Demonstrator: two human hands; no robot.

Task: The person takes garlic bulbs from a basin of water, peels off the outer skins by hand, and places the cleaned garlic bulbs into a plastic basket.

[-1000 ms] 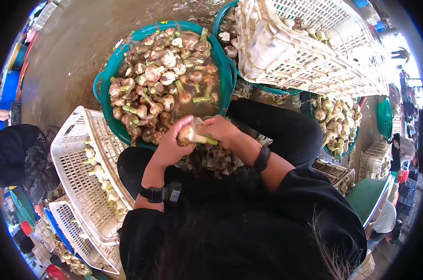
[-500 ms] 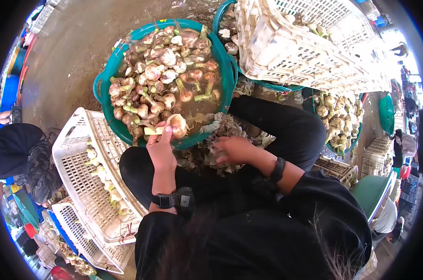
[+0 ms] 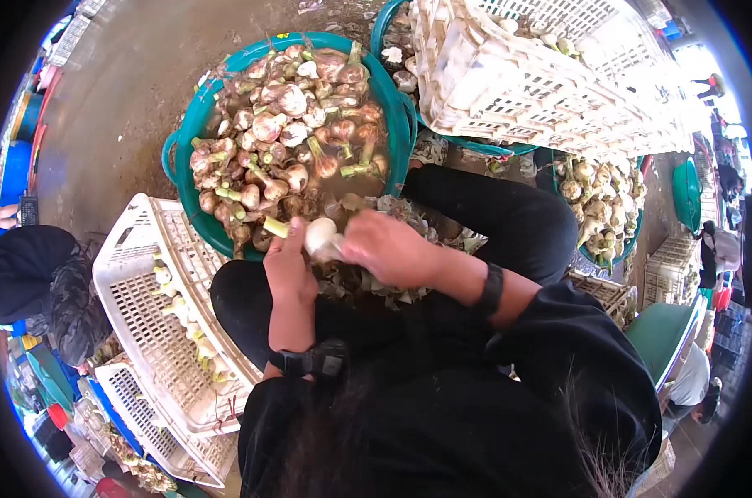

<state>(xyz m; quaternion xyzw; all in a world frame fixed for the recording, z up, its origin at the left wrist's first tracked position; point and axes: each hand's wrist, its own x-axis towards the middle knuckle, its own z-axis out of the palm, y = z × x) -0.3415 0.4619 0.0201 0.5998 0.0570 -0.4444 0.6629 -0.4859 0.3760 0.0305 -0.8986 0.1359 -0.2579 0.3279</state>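
My left hand [image 3: 289, 270] grips a garlic bulb [image 3: 319, 234] by its pale green stem. The bulb looks white and smooth on the side that shows. Close against its right side is my right hand [image 3: 390, 249], fingers pinched on a whitish strip of garlic skin, somewhat blurred. Both hands are above my lap, at the near rim of a green tub [image 3: 182, 166]. Brownish unpeeled garlic bulbs [image 3: 289, 104] with cut stems fill the tub, partly in murky water. Loose garlic skins [image 3: 405, 214] lie heaped under and behind my right hand.
At my left stands a white crate [image 3: 131, 270] with several pale bulbs along its side. Another white crate [image 3: 542, 91] rests on a tub at upper right. A tub of garlic [image 3: 602, 203] is beyond my right knee. A person in a dark head covering [image 3: 29, 270] is at far left.
My right hand has moved left from the skin heap to the bulb. The bulb was brownish and now shows white. My left hand still has it by the stem.
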